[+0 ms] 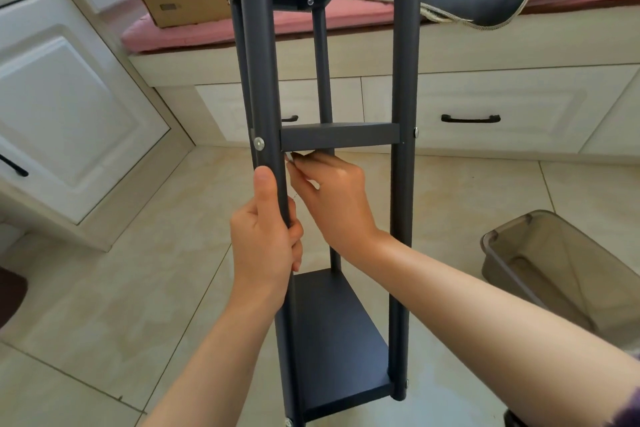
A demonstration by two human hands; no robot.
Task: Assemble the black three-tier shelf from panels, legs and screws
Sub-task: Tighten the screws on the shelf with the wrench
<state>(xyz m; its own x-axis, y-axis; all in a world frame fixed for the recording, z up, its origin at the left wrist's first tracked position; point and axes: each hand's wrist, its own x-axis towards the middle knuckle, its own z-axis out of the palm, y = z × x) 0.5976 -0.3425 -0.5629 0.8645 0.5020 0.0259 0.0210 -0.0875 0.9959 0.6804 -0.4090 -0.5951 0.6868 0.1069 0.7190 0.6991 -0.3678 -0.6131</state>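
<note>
Gripping the near-left leg of the black shelf, my left hand wraps it just below a silver screw. My right hand reaches under the middle panel, fingertips pinching something small and pale at the leg. The shelf stands on the tiled floor, a grey bin to its right.

black shelf, pink cushion, beige floor tiles
</note>
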